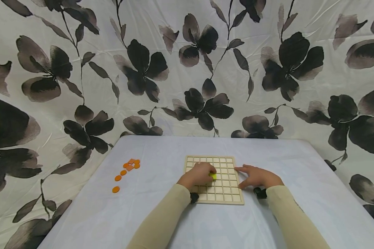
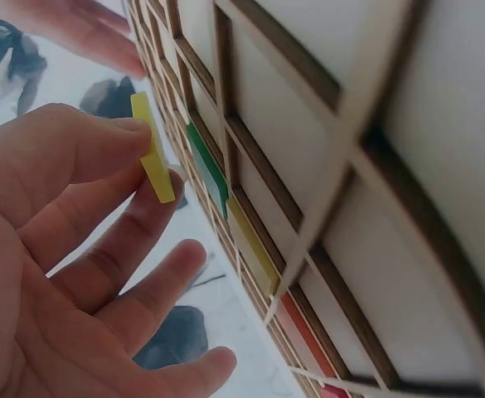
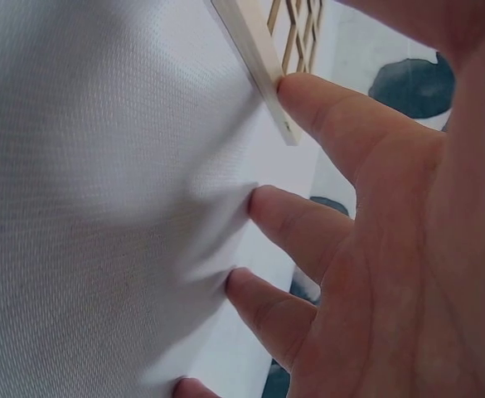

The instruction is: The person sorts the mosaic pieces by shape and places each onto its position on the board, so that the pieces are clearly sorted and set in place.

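Observation:
Between thumb and fingers, my left hand (image 1: 198,173) pinches a thin yellow tile (image 2: 153,149) over the gridded wooden board (image 1: 224,197). In the left wrist view the tile is edge-on, with the other fingers spread below it. A green tile (image 2: 207,170), a second yellow tile (image 2: 252,246) and a red tile (image 2: 303,333) sit in a row of the board's cells; my left hand hides them from the head view. At the board's right edge rests my right hand (image 1: 259,176), fingers spread, one fingertip against the wooden frame and others down on the white cloth.
Several orange round pieces (image 1: 116,189) and orange square pieces (image 1: 130,168) lie scattered on the left of the white table (image 1: 162,152). A flowered cloth (image 1: 205,69) hangs behind it. Each wrist wears a small black device (image 1: 260,192).

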Demonstrator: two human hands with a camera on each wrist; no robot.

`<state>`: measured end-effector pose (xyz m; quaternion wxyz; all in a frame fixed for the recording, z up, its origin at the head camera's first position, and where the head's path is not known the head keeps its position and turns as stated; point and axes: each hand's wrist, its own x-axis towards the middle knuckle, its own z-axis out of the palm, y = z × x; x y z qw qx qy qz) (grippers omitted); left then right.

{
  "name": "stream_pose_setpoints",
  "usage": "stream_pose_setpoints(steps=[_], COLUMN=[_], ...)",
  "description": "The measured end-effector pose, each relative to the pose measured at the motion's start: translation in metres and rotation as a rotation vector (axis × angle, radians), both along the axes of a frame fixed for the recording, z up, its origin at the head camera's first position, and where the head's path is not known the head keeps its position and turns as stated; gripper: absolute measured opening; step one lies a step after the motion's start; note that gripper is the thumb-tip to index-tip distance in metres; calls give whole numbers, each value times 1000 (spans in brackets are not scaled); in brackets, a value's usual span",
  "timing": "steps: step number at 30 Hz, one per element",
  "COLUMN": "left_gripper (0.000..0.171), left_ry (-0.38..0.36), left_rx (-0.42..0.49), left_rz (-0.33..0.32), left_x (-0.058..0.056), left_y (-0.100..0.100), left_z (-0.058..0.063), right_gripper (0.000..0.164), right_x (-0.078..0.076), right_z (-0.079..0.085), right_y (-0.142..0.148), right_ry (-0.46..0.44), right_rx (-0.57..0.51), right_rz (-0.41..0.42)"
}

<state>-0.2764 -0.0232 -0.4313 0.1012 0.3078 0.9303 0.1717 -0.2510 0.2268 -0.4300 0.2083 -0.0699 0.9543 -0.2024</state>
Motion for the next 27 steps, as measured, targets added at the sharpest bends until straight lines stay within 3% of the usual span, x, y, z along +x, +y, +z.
stream_pose_setpoints(steps=[16, 22, 27], left_gripper=[27, 19, 21], left_ry=[21, 30, 41], left_rx=[-77, -98, -121], left_rz=[47, 55, 54], left_x=[-1, -3, -5], left_y=[22, 26, 28], left_z=[2, -1, -4], right_gripper=[82, 83, 83], right_x=[0, -1, -1], right_z=[-2, -4, -4], right_y=[0, 1, 3], right_ry=[10, 10, 16], right_rx=[15, 6, 6], right_rz=[-4, 4, 17])
